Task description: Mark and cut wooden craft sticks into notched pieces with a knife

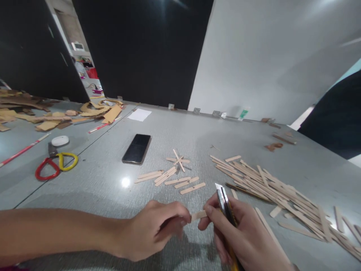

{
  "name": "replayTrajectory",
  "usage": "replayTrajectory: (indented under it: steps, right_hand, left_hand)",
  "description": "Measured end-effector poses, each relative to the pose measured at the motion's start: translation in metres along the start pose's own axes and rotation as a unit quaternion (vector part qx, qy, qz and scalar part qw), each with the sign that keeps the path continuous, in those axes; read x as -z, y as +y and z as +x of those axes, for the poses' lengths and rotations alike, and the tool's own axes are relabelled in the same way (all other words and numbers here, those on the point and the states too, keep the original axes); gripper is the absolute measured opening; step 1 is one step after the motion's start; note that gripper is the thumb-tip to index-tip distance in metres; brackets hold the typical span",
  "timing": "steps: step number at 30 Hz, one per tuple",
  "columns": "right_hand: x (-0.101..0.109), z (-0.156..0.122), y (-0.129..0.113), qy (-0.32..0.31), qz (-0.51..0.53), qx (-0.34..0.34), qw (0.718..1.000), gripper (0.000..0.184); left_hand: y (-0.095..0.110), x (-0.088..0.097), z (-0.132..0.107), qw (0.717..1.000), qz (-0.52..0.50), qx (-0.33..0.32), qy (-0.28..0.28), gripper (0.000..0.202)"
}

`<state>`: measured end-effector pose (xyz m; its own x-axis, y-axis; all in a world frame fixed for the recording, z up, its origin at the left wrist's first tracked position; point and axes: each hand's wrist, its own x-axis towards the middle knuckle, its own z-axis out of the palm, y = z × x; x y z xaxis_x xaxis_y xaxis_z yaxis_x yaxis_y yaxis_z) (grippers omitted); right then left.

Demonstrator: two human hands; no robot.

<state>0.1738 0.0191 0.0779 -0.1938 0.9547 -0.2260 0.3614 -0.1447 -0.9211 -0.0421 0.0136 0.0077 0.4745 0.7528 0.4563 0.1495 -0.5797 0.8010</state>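
Observation:
My left hand (153,229) pinches one end of a short wooden craft stick (199,215) low over the grey table (197,143). My right hand (242,233) holds a yellow utility knife (225,210) with its blade up, and its thumb and forefinger pinch the stick's other end. Just beyond my hands lie several cut stick pieces (172,178) and a small star made of crossed sticks (178,160). To the right spreads a big loose pile of long sticks (270,188).
A black phone (137,148) lies face up at centre. Red and yellow handled scissors (55,165) and a white round object (60,140) are on the left. Cardboard scraps (56,113) cover the far left. A white paper (139,114) lies farther back.

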Motion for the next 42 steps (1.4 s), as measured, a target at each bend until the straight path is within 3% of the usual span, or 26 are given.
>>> replayTrajectory:
  steps: [10,15,22,29,35,42]
  right_hand:
    - [-0.0058,-0.0034,-0.0001,0.008,0.017,0.014,1.0,0.04]
    - [-0.0062,-0.0041,0.0021,0.011,0.019,0.023,1.0,0.037]
    - [-0.0038,-0.0001,0.0071,0.01,-0.007,0.033,0.999,0.039]
    - [-0.0046,-0.0011,0.002,0.037,-0.012,0.023,0.999,0.042]
    - [-0.0076,-0.0028,-0.0004,0.034,0.005,0.015,0.999,0.041]
    - [-0.0102,-0.0049,0.0059,0.016,-0.023,0.036,0.999,0.037]
  left_hand:
    - [-0.002,-0.0021,-0.0035,1.0,-0.02,-0.013,0.01,0.016]
    - [-0.0035,-0.0053,-0.0069,0.996,-0.075,0.037,0.035,0.009]
    - [0.0018,-0.0052,-0.0009,0.987,-0.104,0.089,0.082,0.02]
    - [0.0002,-0.001,-0.0001,0.997,-0.039,0.054,0.036,0.006]
    - [0.001,-0.0036,0.0018,0.998,0.008,0.014,0.061,0.005]
    - [-0.0036,-0.005,-0.001,0.997,0.016,0.016,0.072,0.013]
